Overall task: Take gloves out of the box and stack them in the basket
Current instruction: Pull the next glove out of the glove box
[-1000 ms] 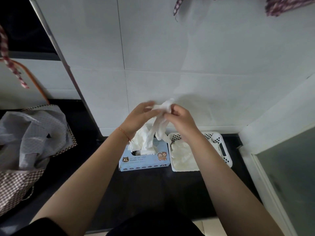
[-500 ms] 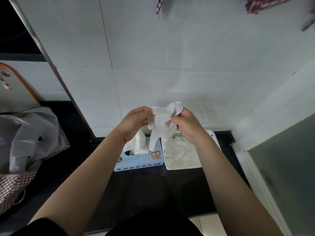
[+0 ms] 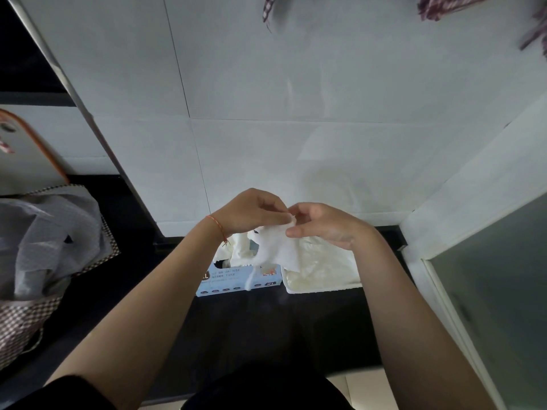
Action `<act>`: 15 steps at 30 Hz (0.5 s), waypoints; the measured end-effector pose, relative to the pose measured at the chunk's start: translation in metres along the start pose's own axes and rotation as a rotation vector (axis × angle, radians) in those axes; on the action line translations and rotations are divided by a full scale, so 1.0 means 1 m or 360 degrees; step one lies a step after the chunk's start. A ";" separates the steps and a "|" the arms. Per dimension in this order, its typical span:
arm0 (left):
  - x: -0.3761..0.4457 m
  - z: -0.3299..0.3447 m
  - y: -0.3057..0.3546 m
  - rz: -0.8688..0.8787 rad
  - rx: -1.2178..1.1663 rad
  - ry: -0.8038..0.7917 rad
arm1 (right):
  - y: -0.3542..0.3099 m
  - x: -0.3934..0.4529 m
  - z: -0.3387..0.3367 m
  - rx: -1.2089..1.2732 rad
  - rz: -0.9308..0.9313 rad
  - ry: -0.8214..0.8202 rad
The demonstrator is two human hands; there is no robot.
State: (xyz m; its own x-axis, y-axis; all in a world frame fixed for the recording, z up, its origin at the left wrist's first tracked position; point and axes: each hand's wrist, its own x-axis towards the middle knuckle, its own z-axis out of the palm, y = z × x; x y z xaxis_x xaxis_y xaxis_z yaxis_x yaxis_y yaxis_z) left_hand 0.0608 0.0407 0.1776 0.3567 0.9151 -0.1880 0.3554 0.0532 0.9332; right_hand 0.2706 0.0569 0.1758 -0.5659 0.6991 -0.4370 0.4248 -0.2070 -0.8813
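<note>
Hands pinch one glove (image 3: 273,247) between them, left (image 3: 251,210) and right (image 3: 322,226), seemingly spreading it flat above box (image 3: 236,281) and basket (image 3: 322,288) below.

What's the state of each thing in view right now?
Left hand: pinching the glove.
Right hand: pinching the glove.
Glove: held up, hanging crumpled.
Box: open, gloves sticking out.
Basket: holds a pile of gloves.

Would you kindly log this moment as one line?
both hands pinch thin white glove | above blue cardboard box | white plastic basket holds gloves
</note>
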 end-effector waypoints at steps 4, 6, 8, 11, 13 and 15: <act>0.000 -0.001 -0.007 -0.0023 -0.0067 0.0025 | 0.006 -0.003 -0.005 0.0067 0.0005 0.0067; 0.000 0.001 -0.010 -0.0025 -0.0074 0.0018 | 0.009 -0.004 -0.007 0.0089 0.0005 0.0095; 0.003 0.003 -0.014 -0.0028 -0.0083 0.0030 | 0.007 -0.007 -0.007 0.0172 -0.0010 0.0103; 0.008 0.008 -0.017 -0.0024 -0.0052 0.0049 | 0.007 -0.008 -0.007 0.0338 -0.0032 0.0119; 0.012 0.011 -0.018 -0.0019 -0.0046 0.0051 | 0.010 -0.007 -0.009 0.0347 0.0008 0.0201; 0.014 0.012 -0.019 -0.0018 -0.0046 0.0065 | 0.012 -0.006 -0.012 0.0163 0.0070 0.0309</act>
State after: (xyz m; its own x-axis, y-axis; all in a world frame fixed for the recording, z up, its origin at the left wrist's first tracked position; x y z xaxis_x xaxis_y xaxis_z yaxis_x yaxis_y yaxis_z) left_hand 0.0694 0.0480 0.1531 0.3172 0.9298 -0.1866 0.3339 0.0746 0.9397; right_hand 0.2877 0.0582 0.1703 -0.3975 0.8045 -0.4414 0.3665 -0.3018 -0.8801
